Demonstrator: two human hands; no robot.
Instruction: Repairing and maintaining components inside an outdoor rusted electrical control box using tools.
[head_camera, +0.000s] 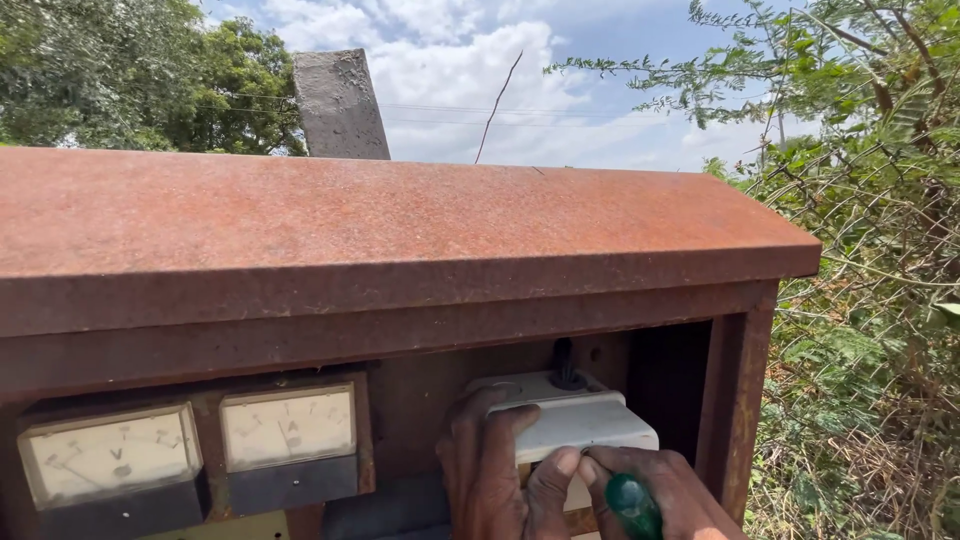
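White boxy switch unit (575, 420) — left hand (490, 470) grips its front.

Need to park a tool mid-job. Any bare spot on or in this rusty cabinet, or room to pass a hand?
The cabinet's sloped roof is bare from the concrete post to its right edge. A dark gap lies between the white box and the right frame. Crowded: both hands, green-handled tool, and meters at left.
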